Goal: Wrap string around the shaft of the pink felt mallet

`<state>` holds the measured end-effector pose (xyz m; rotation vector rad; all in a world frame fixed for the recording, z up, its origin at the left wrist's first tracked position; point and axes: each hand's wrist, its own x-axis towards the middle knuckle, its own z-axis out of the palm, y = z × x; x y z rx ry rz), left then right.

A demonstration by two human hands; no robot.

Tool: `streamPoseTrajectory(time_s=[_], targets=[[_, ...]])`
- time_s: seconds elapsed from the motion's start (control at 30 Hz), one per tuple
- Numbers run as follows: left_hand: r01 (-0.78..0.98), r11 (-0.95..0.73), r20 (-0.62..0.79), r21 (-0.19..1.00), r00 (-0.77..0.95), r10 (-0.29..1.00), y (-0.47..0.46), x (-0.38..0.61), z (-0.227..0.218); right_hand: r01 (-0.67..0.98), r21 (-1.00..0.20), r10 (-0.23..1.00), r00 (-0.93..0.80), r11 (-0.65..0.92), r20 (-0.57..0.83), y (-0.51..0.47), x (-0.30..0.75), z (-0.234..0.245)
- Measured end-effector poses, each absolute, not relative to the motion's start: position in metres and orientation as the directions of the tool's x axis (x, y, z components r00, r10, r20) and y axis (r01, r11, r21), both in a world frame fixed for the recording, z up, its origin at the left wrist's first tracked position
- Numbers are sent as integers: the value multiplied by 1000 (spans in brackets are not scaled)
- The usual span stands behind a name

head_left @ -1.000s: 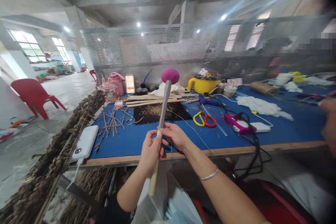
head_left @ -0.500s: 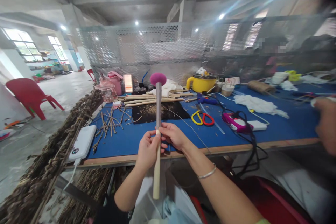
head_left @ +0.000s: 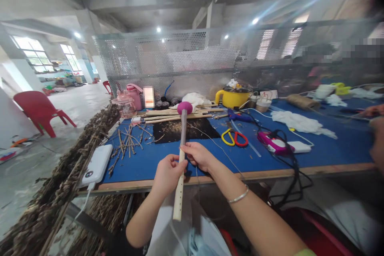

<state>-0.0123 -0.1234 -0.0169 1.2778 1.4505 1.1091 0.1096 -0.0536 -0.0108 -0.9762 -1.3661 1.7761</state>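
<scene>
A purple-headed stick [head_left: 178, 200] is held out in front of me, its round purple head [head_left: 185, 108] up and its lower end toward me. Below the head the shaft is grey, then pale and wood-like with a row of small dark holes. My left hand [head_left: 167, 174] is closed around the pale part, thumb on top. Just above it, my right hand [head_left: 198, 155] pinches the stick where grey meets pale. Behind the stick, a dark mat [head_left: 204, 129] with plant scraps lies on the blue table [head_left: 210, 160].
Yellow-and-red-handled scissors [head_left: 234, 137], a blue glue gun [head_left: 240, 116] and a magenta device [head_left: 274, 143] with cables lie to the right. Thin twigs [head_left: 129, 140] and a white power bank [head_left: 97, 163] are at left. Another person's blurred hand [head_left: 378, 140] shows at the right edge.
The stick's purple head has tipped lower, and the row of holes on the pale part now faces me. Both hands still grip it. The view has shifted slightly.
</scene>
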Motion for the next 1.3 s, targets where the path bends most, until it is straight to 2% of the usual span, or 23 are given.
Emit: streamPoseTrajectory(time_s=[0.1, 0.2, 0.23, 0.3, 0.33, 0.4, 0.43, 0.47, 0.53, 0.63, 0.8, 0.9, 0.97, 1.03, 1.17, 1.3], targets=[[18, 161, -161, 987, 14, 987, -120, -13, -19, -33, -962, 819, -534, -271, -212, -49, 113, -7], [-38, 172, -168, 984, 75, 983, -117, -13, -15, 39, -978, 845, -497, -206, -198, -41, 115, -1], [1, 160, -159, 987, 78, 984, -113, -13, -12, 74, -982, 858, -478, -175, -189, -36, 116, 2], [205, 78, -90, 976, 50, 995, -101, -14, -2, 148, -983, 883, -440, -108, -163, -22, 118, 10], [364, 12, -26, 931, 35, 999, -92, -14, 4, 184, -980, 893, -424, -78, -151, -13, 118, 14], [635, -88, 100, 768, 16, 995, -67, -17, 17, 243, -969, 908, -396, -44, -140, 7, 119, 22], [690, -75, 81, 720, 24, 996, -53, -18, 23, 262, -964, 911, -384, -49, -150, 16, 119, 24], [703, -43, 4, 710, 57, 998, -39, -20, 27, 268, -961, 912, -373, -69, -170, 25, 119, 24], [685, 10, -140, 729, 134, 981, -15, -22, 30, 230, -964, 903, -372, -135, -215, 40, 119, 21], [579, 46, -169, 814, 161, 972, 5, -26, 24, 74, -966, 848, -465, -248, -253, 57, 123, 9], [225, 156, -218, 962, 283, 934, 3, -28, 12, -51, -922, 697, -671, -383, -252, 73, 133, -4], [64, 337, -336, 939, 377, 863, 3, -27, 11, -38, -916, 669, -695, -401, -264, 76, 135, -8], [91, 425, -419, 901, 438, 795, 7, -27, 10, -7, -924, 685, -673, -382, -279, 75, 134, -11], [165, 410, -441, 897, 405, 801, 12, -26, 7, 17, -940, 713, -646, -342, -271, 73, 132, -15], [248, 228, -275, 942, 179, 944, 16, -25, 2, 52, -960, 718, -652, -276, -242, 72, 128, -18], [123, 271, -294, 955, 235, 927, 8, -27, 3, 33, -950, 645, -726, -311, -237, 71, 132, -12]])
